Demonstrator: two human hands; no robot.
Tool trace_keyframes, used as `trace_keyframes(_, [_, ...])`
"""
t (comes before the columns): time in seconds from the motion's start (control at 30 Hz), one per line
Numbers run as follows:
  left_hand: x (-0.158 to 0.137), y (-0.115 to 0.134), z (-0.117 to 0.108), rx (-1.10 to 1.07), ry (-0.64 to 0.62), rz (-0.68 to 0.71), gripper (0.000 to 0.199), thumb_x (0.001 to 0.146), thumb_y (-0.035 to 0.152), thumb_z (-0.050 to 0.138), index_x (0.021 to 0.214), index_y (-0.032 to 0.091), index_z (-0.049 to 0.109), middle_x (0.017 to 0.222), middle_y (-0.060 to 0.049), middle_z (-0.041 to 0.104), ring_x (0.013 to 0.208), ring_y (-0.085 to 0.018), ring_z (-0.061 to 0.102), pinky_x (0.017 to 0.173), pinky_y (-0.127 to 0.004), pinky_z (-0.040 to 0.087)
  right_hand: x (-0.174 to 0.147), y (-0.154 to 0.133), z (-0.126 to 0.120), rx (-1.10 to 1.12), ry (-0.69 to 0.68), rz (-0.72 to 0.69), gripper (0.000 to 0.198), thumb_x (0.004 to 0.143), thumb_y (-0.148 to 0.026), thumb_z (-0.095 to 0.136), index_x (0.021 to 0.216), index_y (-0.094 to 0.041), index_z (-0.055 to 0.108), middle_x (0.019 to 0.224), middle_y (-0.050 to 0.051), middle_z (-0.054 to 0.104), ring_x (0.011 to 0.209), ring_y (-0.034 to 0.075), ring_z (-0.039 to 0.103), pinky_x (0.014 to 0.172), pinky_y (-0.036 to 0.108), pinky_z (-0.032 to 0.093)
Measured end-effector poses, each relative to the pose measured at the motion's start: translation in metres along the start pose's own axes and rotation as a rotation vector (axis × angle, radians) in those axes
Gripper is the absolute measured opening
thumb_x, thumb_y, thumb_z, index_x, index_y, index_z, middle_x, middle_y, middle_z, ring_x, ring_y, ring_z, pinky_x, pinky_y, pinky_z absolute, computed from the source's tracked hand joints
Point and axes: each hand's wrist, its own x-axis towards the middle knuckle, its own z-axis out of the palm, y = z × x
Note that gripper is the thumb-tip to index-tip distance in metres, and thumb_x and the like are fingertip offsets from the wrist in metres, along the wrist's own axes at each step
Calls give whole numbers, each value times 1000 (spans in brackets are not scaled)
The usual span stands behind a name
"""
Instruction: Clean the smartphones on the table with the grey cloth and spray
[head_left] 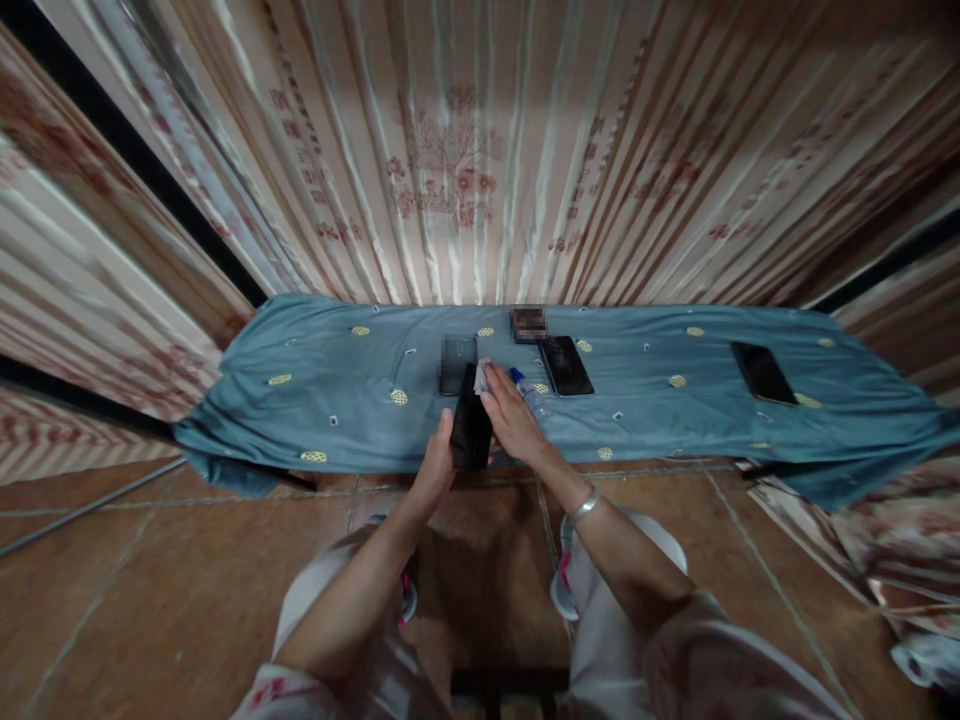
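Observation:
My left hand (437, 452) is wrapped round the lower part of a black smartphone (470, 432), tilted up near the table's front edge. A white wipe (482, 377) is under the fingers of my right hand (511, 415), pressed against the phone's upper right side. Just beyond lies a phone-shaped item (458, 362), partly blurred out. Right of my right hand is a small clear bottle with a blue cap (529, 392). Beside it a black phone (568, 366) rests flat on the cloth.
A blue-green patterned cloth (360, 400) covers the long, low table. Another dark phone (763, 373) lies toward its right end. A blurred-out brown box (528, 323) sits at the back. Behind hangs a pleated curtain (465, 150); dark poles (172, 195) stand at the sides.

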Motion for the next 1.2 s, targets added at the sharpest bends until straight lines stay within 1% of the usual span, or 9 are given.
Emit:
trace_keyframes(0.1, [-4, 8, 8, -43, 37, 3, 48, 96, 46, 39, 113, 11, 69, 92, -11, 77, 91, -25, 73, 77, -37, 60, 1, 1, 3, 92, 10, 76, 65, 99, -55, 23, 152, -18, 32, 158, 9, 31, 147, 20, 26, 123, 42, 17])
trace_keyframes(0.23, [-2, 11, 14, -163, 63, 26, 42, 96, 41, 42, 112, 12, 69, 100, -11, 76, 102, -26, 70, 88, -41, 57, -1, 1, 10, 214, 18, 150, 66, 97, -60, 26, 151, -22, 33, 158, 8, 33, 146, 21, 29, 121, 43, 23])
trace_keyframes(0.43, [5, 16, 12, -281, 125, 91, 39, 93, 42, 46, 107, 15, 70, 114, -9, 73, 119, -25, 61, 104, -39, 47, -12, -7, 23, 282, -14, 125, 63, 98, -59, 29, 148, -22, 40, 154, 9, 40, 143, 21, 36, 119, 43, 31])
trace_keyframes(0.6, [10, 24, 5, -285, 172, 159, 43, 91, 44, 48, 110, 13, 70, 117, -11, 72, 121, -25, 61, 105, -37, 45, -24, -20, 27, 394, -37, 124, 64, 95, -63, 34, 146, -24, 44, 153, 8, 41, 143, 19, 37, 120, 42, 28])
trace_keyframes(0.77, [15, 35, -3, -282, 215, 190, 44, 90, 48, 48, 109, 15, 70, 115, -10, 73, 114, -24, 65, 98, -35, 49, -31, -35, 27, 575, -51, 230, 67, 89, -67, 45, 139, -21, 53, 149, 10, 47, 141, 23, 40, 120, 45, 27])
trace_keyframes(0.87, [15, 37, -3, -285, 168, 204, 43, 90, 50, 48, 105, 16, 71, 109, -9, 74, 107, -24, 67, 93, -34, 52, -29, -38, 26, 813, 27, 348, 62, 79, -63, 64, 126, -21, 64, 134, 9, 62, 126, 26, 57, 109, 45, 43])
trace_keyframes(0.97, [14, 34, 2, -250, 92, 175, 43, 88, 54, 51, 98, 18, 72, 101, -8, 75, 104, -26, 68, 89, -35, 54, -25, -39, 22, 1084, 89, 454, 48, 70, -54, 77, 103, -21, 72, 103, 6, 75, 95, 21, 70, 85, 36, 57])
trace_keyframes(1.1, [13, 29, 14, -240, 21, 145, 44, 87, 54, 53, 94, 15, 72, 93, -9, 76, 102, -28, 69, 91, -38, 54, -21, -38, 13, 1289, 74, 562, 37, 59, -44, 85, 83, -19, 71, 75, -1, 73, 64, 13, 66, 58, 24, 54])
trace_keyframes(1.2, [16, 27, 24, -271, 20, 147, 42, 86, 51, 54, 95, 14, 72, 95, -9, 76, 104, -27, 69, 94, -38, 52, -18, -38, 4, 1305, 96, 590, 36, 56, -40, 86, 81, -18, 72, 72, -1, 72, 62, 13, 64, 57, 24, 53])
